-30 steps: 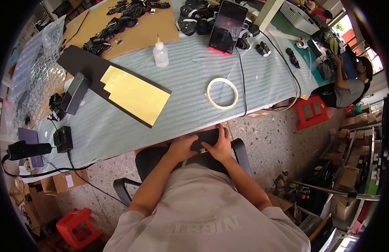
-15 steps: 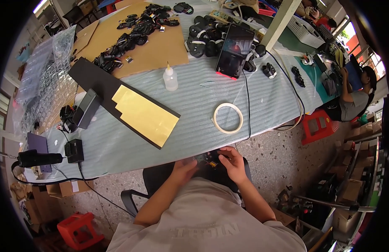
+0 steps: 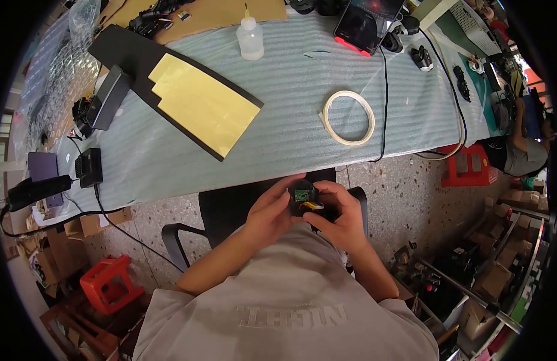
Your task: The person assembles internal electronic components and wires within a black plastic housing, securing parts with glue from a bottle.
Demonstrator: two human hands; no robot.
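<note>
Has turned the open black device (image 3: 304, 201) with green board (image 3: 302, 195) showing clearer than half a second ago, cradled between curled left hand (image 3: 272, 210) and right hand (image 3: 344, 219), short of the desk (image 3: 278, 138). Could drop if gripped loosely; might strain the yellow part (image 3: 313, 206) if thumbed hard.

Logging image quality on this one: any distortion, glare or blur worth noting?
Head view: black fisheye corners, and the red stool at lower left seems tilted; head view: bright highlights on the clear plastic wrap at left; head view: left hand and right hand fairly sharp, but the green circuit board between them is too small for fine detail.
</note>
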